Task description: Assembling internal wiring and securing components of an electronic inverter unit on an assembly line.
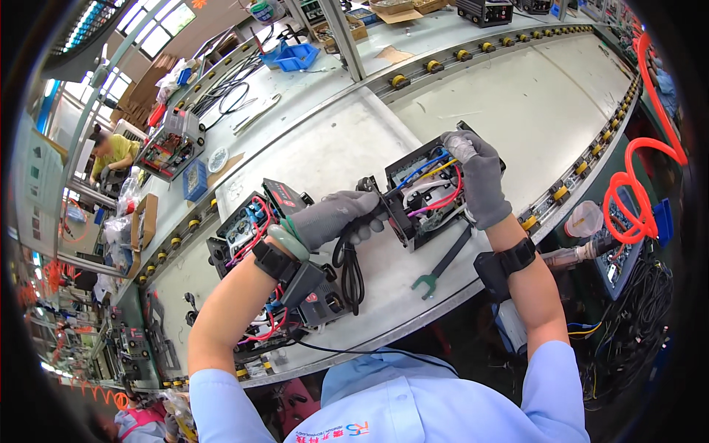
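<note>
An open black electrical unit (422, 233) with blue, yellow and red wires inside stands on the worktop before me. In its grey glove, my left hand (336, 218) is closed round a black cable (353, 277) beside the unit's left end panel; the cable's coiled length hangs below my fingers. My right hand (480, 177), also gloved, has its fingers bent over the unit's right side and grips it there. The palm side of that hand is hidden. Just below the unit lies a wrench with a green open jaw (425, 285) and a dark handle.
More open units (247, 225) with red and blue wires stand left of my left forearm. Yellow-wheeled roller tracks (561, 193) border the worktop. A coiled orange air hose (617, 193) hangs at the right. Blue bins (297, 57) sit across the bench; a person (114, 156) in yellow works at far left.
</note>
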The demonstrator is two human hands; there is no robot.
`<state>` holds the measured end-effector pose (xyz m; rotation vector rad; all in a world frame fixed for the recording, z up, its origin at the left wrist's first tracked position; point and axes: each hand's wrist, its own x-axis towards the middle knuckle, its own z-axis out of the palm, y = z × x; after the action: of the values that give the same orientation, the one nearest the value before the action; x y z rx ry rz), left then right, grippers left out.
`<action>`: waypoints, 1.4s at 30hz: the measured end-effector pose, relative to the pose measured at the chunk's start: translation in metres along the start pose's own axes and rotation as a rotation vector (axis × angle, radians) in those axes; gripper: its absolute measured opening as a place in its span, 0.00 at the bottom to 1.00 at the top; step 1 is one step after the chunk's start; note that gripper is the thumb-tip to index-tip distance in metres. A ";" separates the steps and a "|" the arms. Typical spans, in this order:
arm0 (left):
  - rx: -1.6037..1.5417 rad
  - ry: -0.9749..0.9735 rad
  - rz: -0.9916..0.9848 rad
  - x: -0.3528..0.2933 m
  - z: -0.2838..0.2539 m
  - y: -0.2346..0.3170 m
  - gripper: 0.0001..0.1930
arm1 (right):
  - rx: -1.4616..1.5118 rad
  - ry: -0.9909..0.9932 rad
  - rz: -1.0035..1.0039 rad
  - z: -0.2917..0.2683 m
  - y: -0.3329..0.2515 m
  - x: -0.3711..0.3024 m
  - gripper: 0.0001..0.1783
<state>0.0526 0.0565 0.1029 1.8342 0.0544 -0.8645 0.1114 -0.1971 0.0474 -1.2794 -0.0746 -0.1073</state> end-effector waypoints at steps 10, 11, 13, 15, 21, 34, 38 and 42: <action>1.280 0.414 0.155 0.006 0.014 0.029 0.16 | -0.060 0.003 -0.069 0.004 -0.004 -0.003 0.10; 0.859 0.135 0.042 0.011 0.000 0.036 0.16 | -0.054 -0.008 -0.022 0.004 -0.004 -0.003 0.10; 0.298 -0.144 -0.104 0.013 -0.010 0.037 0.17 | -0.058 -0.024 0.016 0.003 -0.004 -0.003 0.10; 0.460 -0.096 -0.061 0.015 -0.007 0.034 0.16 | -0.058 -0.014 -0.023 0.004 -0.003 -0.002 0.09; 1.428 0.507 0.113 -0.007 0.038 0.032 0.14 | -0.143 -0.050 -0.053 0.009 -0.018 -0.004 0.07; 0.230 0.427 0.465 0.035 0.026 0.062 0.12 | -0.615 -0.152 -0.427 0.021 -0.075 -0.006 0.09; 0.005 0.431 0.346 0.032 0.029 0.057 0.13 | -0.674 0.044 -0.463 0.023 -0.080 -0.025 0.23; 0.038 0.424 0.452 0.034 0.037 0.052 0.14 | -0.452 -0.211 -0.181 0.044 -0.065 -0.024 0.17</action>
<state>0.0799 -0.0091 0.1176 1.9330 -0.1074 -0.1578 0.0795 -0.1722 0.1193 -1.7314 -0.3643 -0.1500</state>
